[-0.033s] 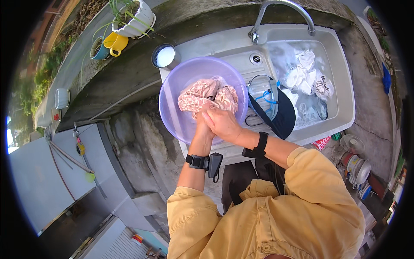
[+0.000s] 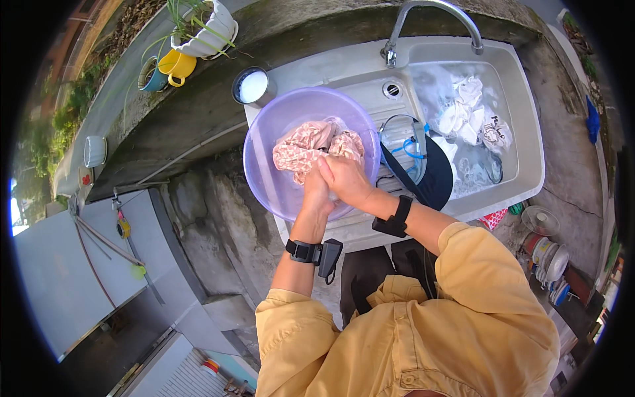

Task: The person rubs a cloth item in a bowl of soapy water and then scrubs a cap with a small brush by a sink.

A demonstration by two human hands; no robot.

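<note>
A bunched pink cloth with a pale pattern (image 2: 301, 149) lies in a round purple plastic basin (image 2: 261, 172). Over the near side of the basin, my left hand (image 2: 319, 190) and my right hand (image 2: 348, 180) are pressed together at the near edge of this cloth. Both are closed on part of it, though the fingers largely hide what is between them. To the right of the basin, a dark cap with a visor (image 2: 433, 175) rests on the ribbed drainboard (image 2: 354, 233).
White cloths (image 2: 463, 116) soak in sudsy water in the sink basin (image 2: 522, 142) at right, with a curved metal faucet (image 2: 436, 5) behind. A metal cup of white contents (image 2: 254, 87) stands beyond the basin. Flowerpots (image 2: 206, 36) line the ledge at far left.
My hands have shifted slightly against each other, the right a little up and to the right. The cloth's near part has moved a little; the basin stays put.
</note>
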